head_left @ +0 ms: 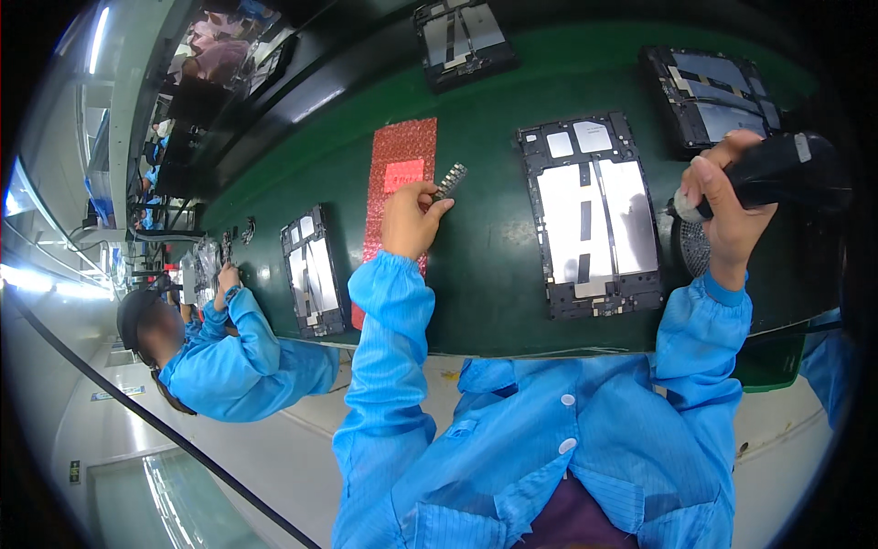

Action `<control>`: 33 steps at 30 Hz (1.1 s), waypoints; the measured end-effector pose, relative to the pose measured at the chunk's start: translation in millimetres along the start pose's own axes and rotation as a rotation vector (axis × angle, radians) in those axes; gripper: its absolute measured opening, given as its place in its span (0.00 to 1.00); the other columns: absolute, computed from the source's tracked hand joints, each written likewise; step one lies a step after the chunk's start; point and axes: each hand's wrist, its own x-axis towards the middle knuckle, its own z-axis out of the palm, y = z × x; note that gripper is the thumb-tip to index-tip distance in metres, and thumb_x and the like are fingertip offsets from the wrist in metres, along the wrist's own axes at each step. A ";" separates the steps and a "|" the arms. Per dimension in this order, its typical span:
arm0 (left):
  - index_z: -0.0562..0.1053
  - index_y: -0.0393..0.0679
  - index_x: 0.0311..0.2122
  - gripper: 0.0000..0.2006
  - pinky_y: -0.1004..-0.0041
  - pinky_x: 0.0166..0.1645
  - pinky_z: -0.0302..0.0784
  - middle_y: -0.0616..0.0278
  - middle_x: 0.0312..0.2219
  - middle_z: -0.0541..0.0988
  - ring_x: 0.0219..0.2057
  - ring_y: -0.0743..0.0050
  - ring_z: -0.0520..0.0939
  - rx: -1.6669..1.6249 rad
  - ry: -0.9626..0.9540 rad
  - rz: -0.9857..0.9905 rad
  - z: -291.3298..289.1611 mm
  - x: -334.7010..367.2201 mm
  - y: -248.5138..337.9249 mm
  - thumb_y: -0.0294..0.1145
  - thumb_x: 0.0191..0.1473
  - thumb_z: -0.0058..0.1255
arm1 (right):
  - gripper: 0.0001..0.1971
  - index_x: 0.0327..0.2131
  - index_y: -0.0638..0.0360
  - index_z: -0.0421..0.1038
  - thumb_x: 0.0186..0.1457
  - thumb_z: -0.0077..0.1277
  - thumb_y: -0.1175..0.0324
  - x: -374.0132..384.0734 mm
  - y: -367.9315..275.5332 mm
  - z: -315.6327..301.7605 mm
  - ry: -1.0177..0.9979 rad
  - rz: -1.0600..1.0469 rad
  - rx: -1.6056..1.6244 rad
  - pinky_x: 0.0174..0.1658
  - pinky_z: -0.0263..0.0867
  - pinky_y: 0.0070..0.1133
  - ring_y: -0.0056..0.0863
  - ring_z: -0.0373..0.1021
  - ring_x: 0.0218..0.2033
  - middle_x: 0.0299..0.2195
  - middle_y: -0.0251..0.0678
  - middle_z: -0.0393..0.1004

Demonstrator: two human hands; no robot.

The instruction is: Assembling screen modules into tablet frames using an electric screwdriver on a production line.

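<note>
My left hand (412, 220) pinches a small circuit board (451, 179) between thumb and fingers, over a red bubble-wrap sleeve (402, 142) with a lighter red label. On the right, my right hand (729, 206) is closed around a black handheld device that looks like a barcode scanner (777, 172). Below that hand, a round, grey, textured disc (695, 247) is partly covered by my wrist. Between my hands lies an opened tablet body (558, 206), its silver panels crossed by dark strips; neither hand touches it.
More opened tablet bodies lie at the far edge (466, 41), at the far right (718, 91) and to the left (313, 270). At the far left, a co-worker in blue (229, 352) handles small parts at the same green bench (485, 311). A green bin (773, 366) stands below its right edge.
</note>
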 end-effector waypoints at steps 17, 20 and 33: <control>0.76 0.35 0.27 0.07 0.81 0.23 0.67 0.65 0.18 0.75 0.18 0.81 0.73 -0.349 -0.464 0.008 -17.7 24.8 -15.5 0.25 0.41 0.60 | 0.17 0.34 0.61 0.68 0.40 0.64 0.73 -0.7 16.8 15.0 0.010 0.070 0.112 0.23 0.62 0.14 0.13 0.67 0.21 0.23 0.26 0.72; 0.74 0.34 0.25 0.06 0.81 0.24 0.67 0.65 0.18 0.74 0.19 0.81 0.72 -0.252 -0.435 0.013 -10.5 23.5 -15.4 0.21 0.40 0.60 | 0.15 0.28 0.62 0.65 0.39 0.62 0.71 -0.9 15.0 14.9 0.025 -0.073 -0.010 0.19 0.56 0.17 0.16 0.60 0.16 0.16 0.31 0.66; 0.69 0.36 0.24 0.06 0.80 0.30 0.70 0.61 0.23 0.75 0.23 0.79 0.73 -0.383 -0.305 0.177 -15.3 2.4 -1.5 0.21 0.46 0.56 | 0.18 0.32 0.64 0.63 0.34 0.58 0.72 12.2 27.2 15.1 0.107 -0.038 0.054 0.28 0.62 0.25 0.29 0.66 0.23 0.21 0.40 0.68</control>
